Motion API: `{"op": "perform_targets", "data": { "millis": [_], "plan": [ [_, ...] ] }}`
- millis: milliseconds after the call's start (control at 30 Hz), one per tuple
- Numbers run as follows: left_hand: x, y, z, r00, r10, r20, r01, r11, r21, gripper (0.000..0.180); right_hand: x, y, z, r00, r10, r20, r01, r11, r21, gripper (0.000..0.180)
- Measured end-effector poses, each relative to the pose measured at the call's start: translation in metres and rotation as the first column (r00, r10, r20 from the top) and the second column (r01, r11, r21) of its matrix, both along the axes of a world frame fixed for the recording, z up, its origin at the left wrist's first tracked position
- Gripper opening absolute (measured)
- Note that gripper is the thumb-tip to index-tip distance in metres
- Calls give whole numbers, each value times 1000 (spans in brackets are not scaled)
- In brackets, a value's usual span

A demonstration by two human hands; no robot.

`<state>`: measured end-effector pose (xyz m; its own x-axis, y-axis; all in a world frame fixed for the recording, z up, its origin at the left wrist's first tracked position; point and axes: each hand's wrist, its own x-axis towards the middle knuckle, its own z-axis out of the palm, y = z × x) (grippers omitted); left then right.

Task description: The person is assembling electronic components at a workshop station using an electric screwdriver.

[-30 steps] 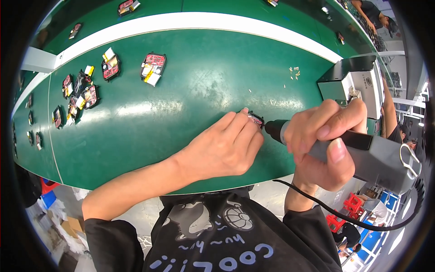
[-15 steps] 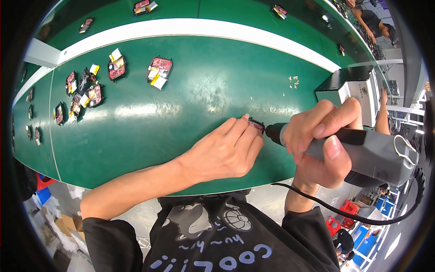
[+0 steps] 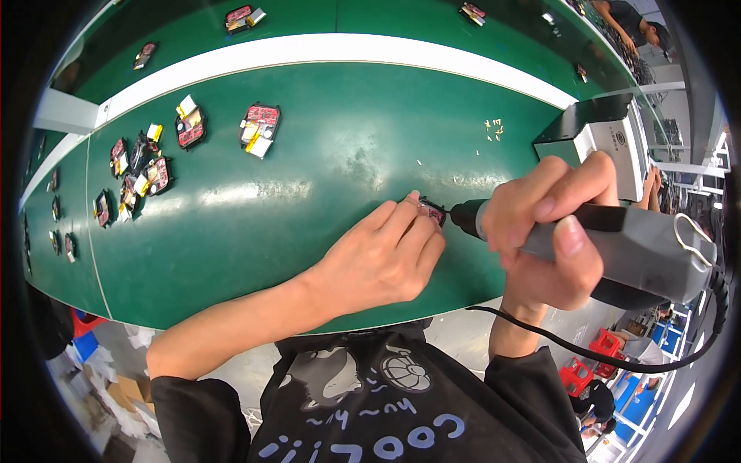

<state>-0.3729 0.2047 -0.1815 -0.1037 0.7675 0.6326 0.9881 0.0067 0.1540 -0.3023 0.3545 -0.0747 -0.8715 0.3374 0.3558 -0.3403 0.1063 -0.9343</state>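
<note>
My right hand (image 3: pixel 552 231) is wrapped round a grey and black electric screwdriver (image 3: pixel 641 251), held nearly level with its nose pointing left. The thin bit at its tip reaches the edge of a small black-cased device with a red circuit board (image 3: pixel 433 212); whether it touches a screw I cannot make out. Fingers of my left hand (image 3: pixel 386 251) press that device against the green table (image 3: pixel 231 247) and cover most of it. Several small screws (image 3: pixel 492 130) lie scattered on the table beyond the screwdriver.
At the far left, several similar open devices (image 3: pixel 158 176) lie grouped with white battery packs and yellow tape. Another device (image 3: pixel 260 127) sits apart from them. A white and black box (image 3: pixel 610 143) stands far right. The tool's black cable (image 3: pixel 571 351) loops below my right wrist. Beyond the white rail (image 3: pixel 340 48) are more devices.
The screwdriver's nose has drawn back slightly from the device, and its thin bit now shows. My left hand keeps its hold. The whole view has shifted a little.
</note>
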Motion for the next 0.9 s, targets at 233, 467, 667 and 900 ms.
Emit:
{"op": "perform_targets", "data": {
  "millis": [233, 467, 667, 900],
  "plan": [
    [0, 0, 4, 999, 31, -44, -33, 999, -34, 10, 4, 1, 3, 999, 1, -38, -3, 999, -54, 25],
    [-3, 0, 0, 999, 11, -40, -11, 1000, 1, 9, 9, 3, -7, 998, -34, -44, 29, 992, -123, 24],
    [-2, -1, 0, 999, 13, -45, -14, 1000, -6, 9, 15, 2, -11, 993, -31, -110, 11, 984, -175, 22],
    [-3, 2, 3, 995, 28, -95, -29, 1000, -9, 8, 18, 4, -10, 989, -44, -140, 24, 989, -147, 22]
  ]
}}
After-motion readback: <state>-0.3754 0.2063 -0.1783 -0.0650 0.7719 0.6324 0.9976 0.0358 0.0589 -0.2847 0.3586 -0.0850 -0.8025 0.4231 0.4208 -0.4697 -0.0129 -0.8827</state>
